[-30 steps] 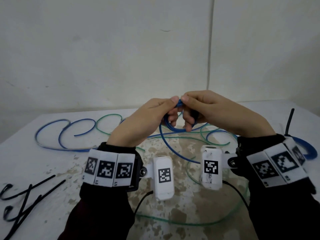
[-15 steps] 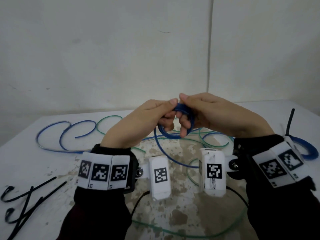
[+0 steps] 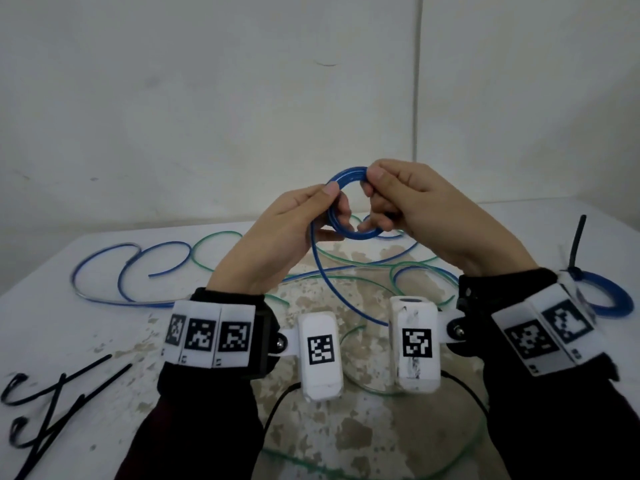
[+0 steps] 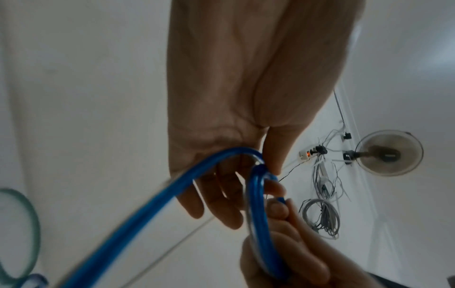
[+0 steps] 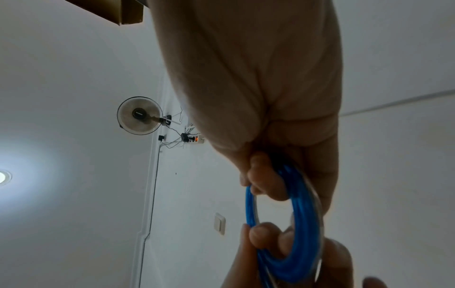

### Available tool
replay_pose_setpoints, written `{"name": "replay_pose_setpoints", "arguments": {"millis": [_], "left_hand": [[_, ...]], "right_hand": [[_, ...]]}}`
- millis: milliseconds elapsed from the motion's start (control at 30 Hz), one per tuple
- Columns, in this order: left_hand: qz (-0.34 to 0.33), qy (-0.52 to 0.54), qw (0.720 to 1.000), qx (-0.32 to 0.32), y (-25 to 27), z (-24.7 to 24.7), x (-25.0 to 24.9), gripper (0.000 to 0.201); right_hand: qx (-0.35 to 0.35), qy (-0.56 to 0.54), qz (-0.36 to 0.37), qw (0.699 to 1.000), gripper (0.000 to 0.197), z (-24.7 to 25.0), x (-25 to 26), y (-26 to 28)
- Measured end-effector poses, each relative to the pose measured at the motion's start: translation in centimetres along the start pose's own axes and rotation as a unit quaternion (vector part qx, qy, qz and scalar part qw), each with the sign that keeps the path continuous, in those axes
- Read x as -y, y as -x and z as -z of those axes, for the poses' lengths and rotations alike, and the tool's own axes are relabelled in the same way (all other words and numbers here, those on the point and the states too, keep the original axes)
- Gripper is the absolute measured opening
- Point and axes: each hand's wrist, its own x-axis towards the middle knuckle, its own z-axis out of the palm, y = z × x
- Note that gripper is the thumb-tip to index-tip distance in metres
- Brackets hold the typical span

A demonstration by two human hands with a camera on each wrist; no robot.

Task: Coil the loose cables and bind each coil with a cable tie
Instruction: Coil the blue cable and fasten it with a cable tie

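Head view shows our left hand (image 3: 277, 237) and right hand (image 3: 426, 216) raised together above the middle of the table (image 3: 52, 306), both pinching one small blue coil (image 3: 349, 206) between them. We hold its left side between left thumb and fingers, and its right side with the right fingers curled round the turns. The ring stands roughly upright, its opening facing us. From the left hand's side the blue cable (image 3: 332, 285) drops as a loose tail, slanting down toward the near right before it passes behind the wrist cameras; more blue loops lie toward the far left edge. We judge that this tail, coming off the left hand, is the slack to feed round the ring next, so the left hand is nearer to it. A green cable (image 3: 221, 237) sprawls across the middle of the table. Black cable ties (image 3: 52, 410) wait at the near left corner, well apart from both hands. A bound blue coil (image 3: 609, 299) lies at the right edge
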Motion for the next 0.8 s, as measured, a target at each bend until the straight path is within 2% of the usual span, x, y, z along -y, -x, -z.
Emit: {"name": "replay_pose_setpoints", "arguments": {"millis": [100,200,300,400,600,700,800], "left_hand": [[-0.010,-0.086,0.996,-0.006,0.0,0.5,0.6,0.037],[0.004,-0.159,0.987,0.022,0.2,0.8,0.6,0.037],[0.030,-0.165,0.985,0.042,0.6,0.6,0.0,0.036],[0.052,-0.117,0.992,0.019,0.7,0.2,-0.5,0.037],[-0.001,-0.052,0.998,-0.036,0.6,-0.6,-1.0,0.042],[-0.021,-0.067,0.995,-0.065,0.6,-0.4,-1.1,0.044],[-0.031,-0.073,0.994,-0.078,0.6,-0.2,-1.2,0.045]], "right_hand": [[0.009,-0.025,-0.036,0.999,0.031,0.3,-0.1,0.0],[0.050,-0.020,-0.087,0.995,0.035,0.5,-0.1,0.3],[0.086,0.020,-0.082,0.993,0.035,0.3,-0.1,0.5],[0.053,-0.005,-0.072,0.996,0.033,-0.1,0.2,0.4],[-0.015,-0.142,-0.084,0.986,0.040,-0.9,1.2,0.0],[-0.025,-0.217,-0.112,0.969,0.043,-1.2,1.5,-0.2],[-0.037,-0.254,-0.109,0.960,0.040,-1.6,1.3,-0.3]]}}
